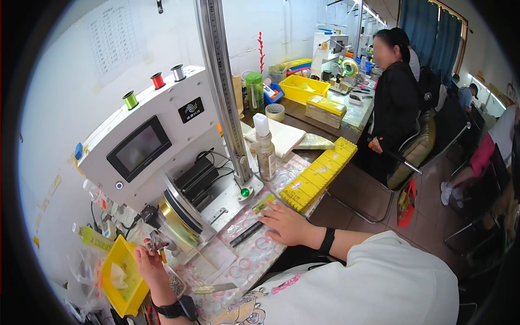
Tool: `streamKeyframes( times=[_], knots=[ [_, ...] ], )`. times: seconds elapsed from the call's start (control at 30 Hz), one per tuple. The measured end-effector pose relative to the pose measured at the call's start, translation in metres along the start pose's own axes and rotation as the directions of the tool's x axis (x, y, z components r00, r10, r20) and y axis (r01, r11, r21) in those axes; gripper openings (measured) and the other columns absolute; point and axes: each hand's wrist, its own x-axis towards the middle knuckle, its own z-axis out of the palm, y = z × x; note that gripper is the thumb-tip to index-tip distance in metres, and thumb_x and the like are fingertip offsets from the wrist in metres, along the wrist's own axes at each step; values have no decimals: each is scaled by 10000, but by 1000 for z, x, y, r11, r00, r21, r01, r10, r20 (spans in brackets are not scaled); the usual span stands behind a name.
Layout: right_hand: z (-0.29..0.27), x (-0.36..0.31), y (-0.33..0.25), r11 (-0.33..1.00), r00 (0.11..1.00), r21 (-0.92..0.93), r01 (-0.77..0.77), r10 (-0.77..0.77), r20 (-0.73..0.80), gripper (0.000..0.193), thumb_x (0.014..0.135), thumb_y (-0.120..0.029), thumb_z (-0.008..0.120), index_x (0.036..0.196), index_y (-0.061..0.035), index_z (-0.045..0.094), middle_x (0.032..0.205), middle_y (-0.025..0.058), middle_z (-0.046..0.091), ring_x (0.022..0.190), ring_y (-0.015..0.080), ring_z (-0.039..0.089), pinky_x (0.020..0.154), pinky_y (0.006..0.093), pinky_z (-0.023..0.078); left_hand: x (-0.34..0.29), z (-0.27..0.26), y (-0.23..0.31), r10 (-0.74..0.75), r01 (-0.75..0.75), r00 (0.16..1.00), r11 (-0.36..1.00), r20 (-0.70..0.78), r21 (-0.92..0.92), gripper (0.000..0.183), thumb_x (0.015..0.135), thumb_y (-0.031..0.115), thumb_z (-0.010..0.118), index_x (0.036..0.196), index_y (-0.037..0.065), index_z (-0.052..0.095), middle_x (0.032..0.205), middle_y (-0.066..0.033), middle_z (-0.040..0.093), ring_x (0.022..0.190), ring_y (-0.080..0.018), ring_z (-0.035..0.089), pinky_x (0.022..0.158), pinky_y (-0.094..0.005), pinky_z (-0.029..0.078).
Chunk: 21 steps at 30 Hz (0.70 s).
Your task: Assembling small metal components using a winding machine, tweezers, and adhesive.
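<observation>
My left hand (151,265) is raised beside the machine's round gold-rimmed drum (174,215). Its fingers are closed around a small metallic object (155,241) that has an orange-yellow part; its kind cannot be made out. My right hand (290,223) rests on the table with fingers stretched out. A small yellow-green piece (264,204) lies at its fingertips; whether they touch it cannot be told. Beside the thumb lies a narrow black strip (247,233). A pale flat blade-like tool (215,288) lies between my two forearms, on the patterned cloth (254,264).
The white machine (146,146) carries thread spools, a screen and a tall metal column (223,81). A yellow bin (123,281) sits at the left. Beyond my right hand are a clear bottle (265,151) and a long yellow box (319,174). A person (398,97) sits at the right.
</observation>
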Motion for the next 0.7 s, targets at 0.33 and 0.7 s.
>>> streamKeyframes(
  times=[0.33,0.7],
  knots=[
    [0,2,-2,1000,1000,-6,11,-11,-4,469,744,-158,627,1177,-11,522,1295,157,455,1218,358,403,1020,449,325,1,-7,-2,2,-2,1000,1000,-15,1,110,955,187,447,858,136,430,731,29,454,619,-75,440,558,-198,350],
    [1,1,0,1000,1000,-9,-4,5,21,508,763,-172,616,1229,-16,484,1304,154,444,1232,355,390,1038,463,295,-1,-3,0,-1,1,1000,1000,9,-13,121,948,200,465,851,139,428,727,24,449,615,-79,441,563,-200,347]
  ],
)
